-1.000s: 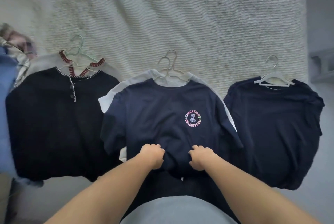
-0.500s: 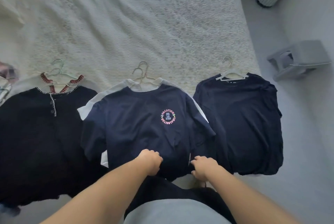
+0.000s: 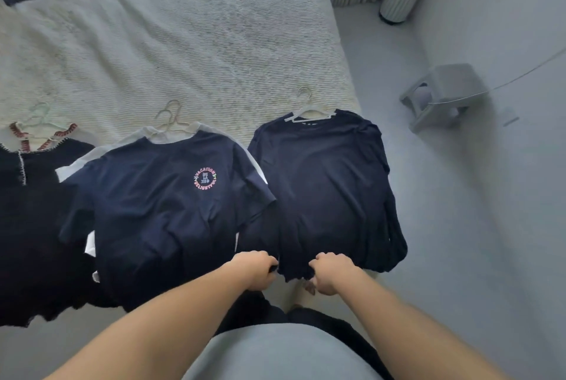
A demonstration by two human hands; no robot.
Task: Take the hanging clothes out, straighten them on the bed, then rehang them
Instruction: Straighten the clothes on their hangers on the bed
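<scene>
We look down on the bed (image 3: 190, 42), its pale textured cover spread wide, with three dark tops lying in a row along its near edge, each on a hanger. The black top with stitched trim (image 3: 33, 226) lies at the left, the navy T-shirt with a round logo (image 3: 165, 217) in the middle over a white garment, and the plain dark T-shirt (image 3: 327, 192) at the right beside the bed's corner, on its white hanger (image 3: 309, 111). Both our forearms reach forward to this last shirt's hem. Our left hand (image 3: 255, 269) has its fingers curled, pinching the hem's left corner; our right hand (image 3: 332, 272) bunches the hem in curled fingers just beside it.
</scene>
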